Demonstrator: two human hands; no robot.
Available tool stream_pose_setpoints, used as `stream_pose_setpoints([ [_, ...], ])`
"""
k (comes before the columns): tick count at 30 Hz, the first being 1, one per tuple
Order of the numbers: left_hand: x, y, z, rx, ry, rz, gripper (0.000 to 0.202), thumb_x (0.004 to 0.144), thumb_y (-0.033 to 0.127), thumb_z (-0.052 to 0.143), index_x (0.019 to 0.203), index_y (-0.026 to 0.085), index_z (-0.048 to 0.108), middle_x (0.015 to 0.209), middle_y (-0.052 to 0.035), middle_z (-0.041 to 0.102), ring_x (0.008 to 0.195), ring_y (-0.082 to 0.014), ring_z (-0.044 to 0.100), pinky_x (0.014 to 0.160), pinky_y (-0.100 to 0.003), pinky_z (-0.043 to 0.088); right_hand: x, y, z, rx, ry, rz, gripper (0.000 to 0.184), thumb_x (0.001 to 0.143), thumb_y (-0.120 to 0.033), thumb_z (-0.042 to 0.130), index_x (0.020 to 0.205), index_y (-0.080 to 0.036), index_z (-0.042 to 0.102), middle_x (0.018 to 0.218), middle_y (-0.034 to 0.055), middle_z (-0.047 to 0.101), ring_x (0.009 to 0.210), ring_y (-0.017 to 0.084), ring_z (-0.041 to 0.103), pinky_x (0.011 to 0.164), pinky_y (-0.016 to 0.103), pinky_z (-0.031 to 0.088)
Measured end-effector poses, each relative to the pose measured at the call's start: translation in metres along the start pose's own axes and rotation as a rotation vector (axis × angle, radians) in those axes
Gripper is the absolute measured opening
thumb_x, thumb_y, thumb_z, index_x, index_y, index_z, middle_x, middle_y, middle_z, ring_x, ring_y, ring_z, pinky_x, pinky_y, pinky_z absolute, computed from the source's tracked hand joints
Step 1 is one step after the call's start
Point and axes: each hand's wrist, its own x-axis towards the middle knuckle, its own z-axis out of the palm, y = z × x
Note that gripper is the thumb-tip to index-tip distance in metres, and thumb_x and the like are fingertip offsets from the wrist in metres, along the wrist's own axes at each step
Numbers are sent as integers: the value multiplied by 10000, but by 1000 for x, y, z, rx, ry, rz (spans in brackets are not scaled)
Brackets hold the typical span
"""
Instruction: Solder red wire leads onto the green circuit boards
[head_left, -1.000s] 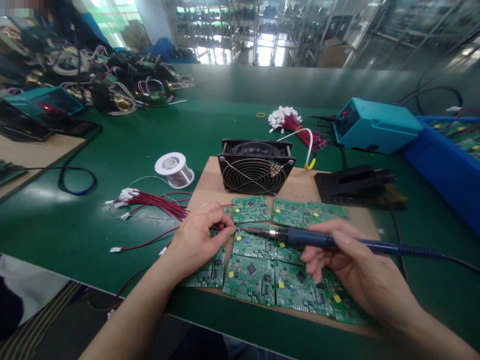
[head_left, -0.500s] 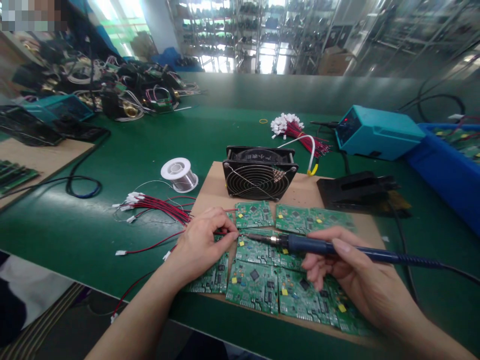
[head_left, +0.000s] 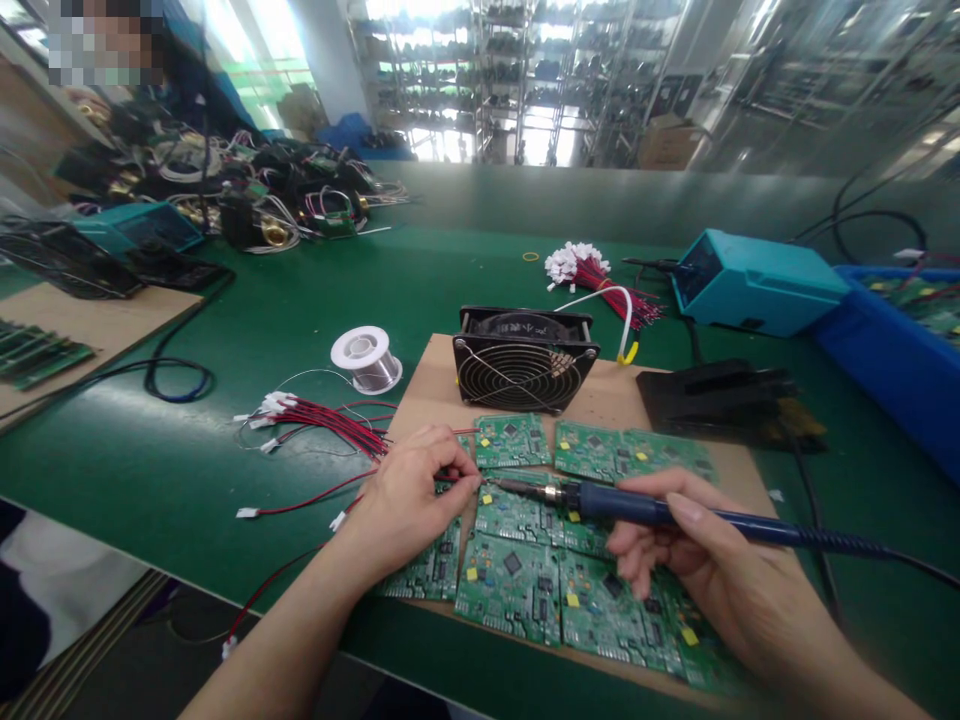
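My right hand (head_left: 690, 550) grips a dark blue soldering iron (head_left: 630, 505) like a pen. Its tip points left and meets the upper left corner of a green circuit board (head_left: 517, 515), right beside my left fingertips. My left hand (head_left: 427, 490) is closed in a pinch on a thin red wire (head_left: 364, 478), at that same corner; the wire's end is partly hidden by the fingers. Several more boards, such as the front one (head_left: 510, 590), lie in rows on a brown board (head_left: 427, 375). A bundle of red and black wires with white connectors (head_left: 322, 415) lies left of my left hand.
Behind the boards stands a black fan (head_left: 525, 360). A solder spool (head_left: 367, 360) is to its left, a black iron stand (head_left: 712, 400) to its right. Farther back are a wire bundle (head_left: 600, 280), a teal soldering station (head_left: 757, 280) and a blue bin (head_left: 885, 350). A person sits at far left.
The whole view has shifted slightly, so everything sits a little lower and to the right. Both hands keep their hold, and the iron's tip stays at the same board corner.
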Motion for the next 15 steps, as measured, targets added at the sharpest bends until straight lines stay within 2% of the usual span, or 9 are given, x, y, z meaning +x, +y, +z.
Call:
stream_pose_setpoints([
  [10,1,0,1,-8,-6,-10,113,817,154,581,712,188,606,759,-16,621,763,-177,580,700,-315,451,2,-4,-8,25,-19,-44,214,935,-342,579,992,-186,715,777,107,748,623,202,702,524,274,589],
  [12,1,1,1,-16,9,-15,106,803,130,595,715,188,610,756,-9,613,771,-174,578,703,-307,451,2,-3,-9,6,21,-36,210,905,-353,608,969,-191,727,741,111,738,589,219,692,490,292,585],
  [15,1,3,0,-20,14,-31,92,783,110,629,723,180,627,757,-6,608,783,-173,581,711,-299,450,1,4,-17,-48,172,-53,246,895,-411,575,905,-232,743,661,118,700,496,236,651,416,325,560],
])
